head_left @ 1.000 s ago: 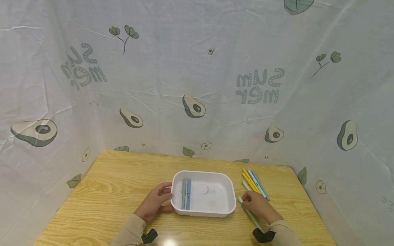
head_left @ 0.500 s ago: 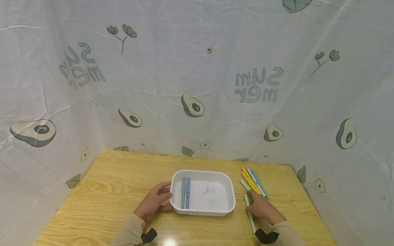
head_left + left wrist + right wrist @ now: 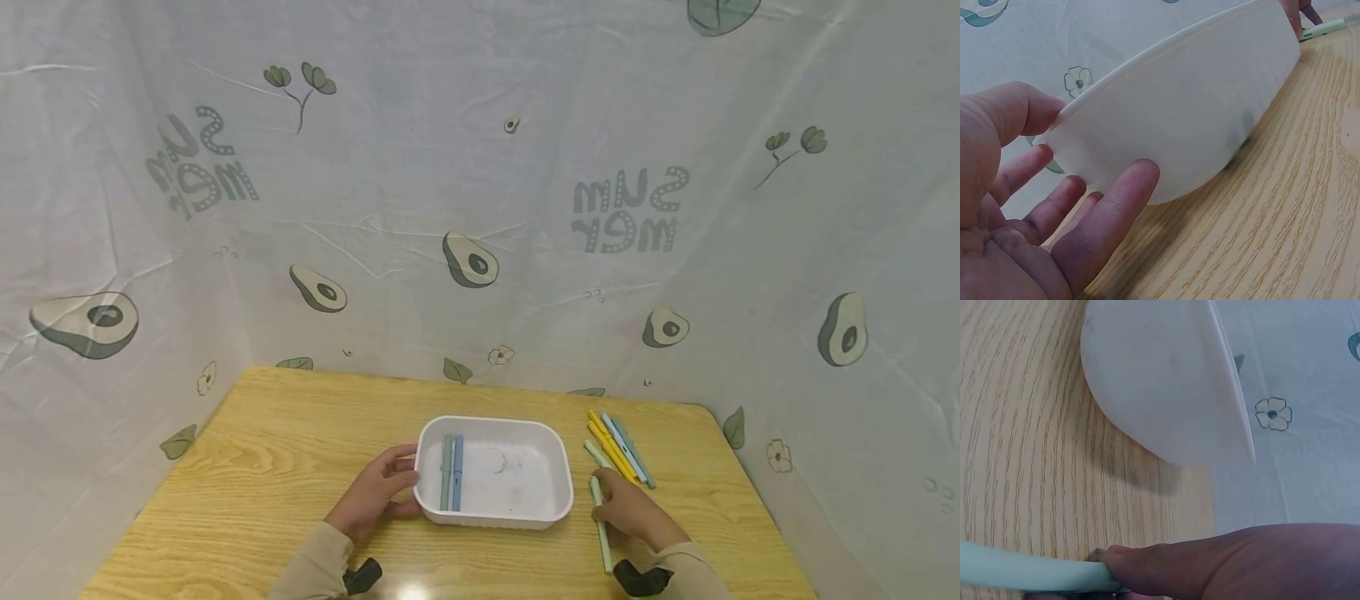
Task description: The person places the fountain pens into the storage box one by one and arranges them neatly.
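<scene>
A white plastic tray [image 3: 517, 518] stands on the table with a grey-green pen [image 3: 446, 475] and a blue pen [image 3: 457, 475] lying side by side at its left end; a thin pale strip shows between them. My left hand [image 3: 380, 490] rests against the tray's left end, fingers and thumb spread along the outer wall, one fingertip at the rim in the left wrist view. To the right of the tray, my right hand [image 3: 628, 508] pinches a pale green pen [image 3: 604, 546] between thumb and fingers, close over the tabletop. The right wrist view shows the thumb [image 3: 1166, 565] on this pen's end.
Beyond my right hand lie yellow pens [image 3: 611, 443], a light blue pen [image 3: 624, 450], a teal pen [image 3: 637, 458] and another pale green pen [image 3: 596, 453]. A printed curtain [image 3: 375, 183] hangs around the wooden table [image 3: 315, 417].
My right hand has shifted slightly, and the pale green pen by it has turned from slanting to nearly lengthwise, its far end moving right. The left hand and tray stay put.
</scene>
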Demonstrator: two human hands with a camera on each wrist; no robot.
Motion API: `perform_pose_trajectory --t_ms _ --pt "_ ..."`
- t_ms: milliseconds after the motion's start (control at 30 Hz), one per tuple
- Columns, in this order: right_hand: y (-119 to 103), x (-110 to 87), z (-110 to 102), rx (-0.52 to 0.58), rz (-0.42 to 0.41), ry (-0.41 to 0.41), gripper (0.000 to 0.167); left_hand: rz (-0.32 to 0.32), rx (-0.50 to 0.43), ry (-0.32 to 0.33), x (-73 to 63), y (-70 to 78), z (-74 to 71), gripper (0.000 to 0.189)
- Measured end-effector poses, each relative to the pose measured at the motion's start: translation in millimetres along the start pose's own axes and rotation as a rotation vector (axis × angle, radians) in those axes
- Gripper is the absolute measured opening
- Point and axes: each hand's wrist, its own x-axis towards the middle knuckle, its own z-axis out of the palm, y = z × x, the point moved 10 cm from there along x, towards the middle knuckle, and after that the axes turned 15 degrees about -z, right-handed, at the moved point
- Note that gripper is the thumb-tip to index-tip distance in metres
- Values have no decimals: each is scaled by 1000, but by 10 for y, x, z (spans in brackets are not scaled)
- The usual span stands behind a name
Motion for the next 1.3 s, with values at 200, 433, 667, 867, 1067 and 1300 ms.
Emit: perform_pose_trajectory --t_ms 200,433,667,867,1067,1300 --pt "-42 22 -10 -107 -6 30 68 0 -2 1 8 -14 -11 58" --pt "1 -15 -67 -117 21 64 74 6 2 -2 -3 -3 8 58" --pt "-6 -70 -233 14 20 88 69 1 -6 5 -10 -19 -3 58" --pt "-29 -69 -315 99 0 114 76 6 -4 2 6 -13 -4 57" --pt "-65 -54 -314 96 -44 93 79 10 -6 -15 23 -25 -4 57" --pt "-20 -37 -327 86 -59 87 78 6 -16 -4 27 -25 -1 57"
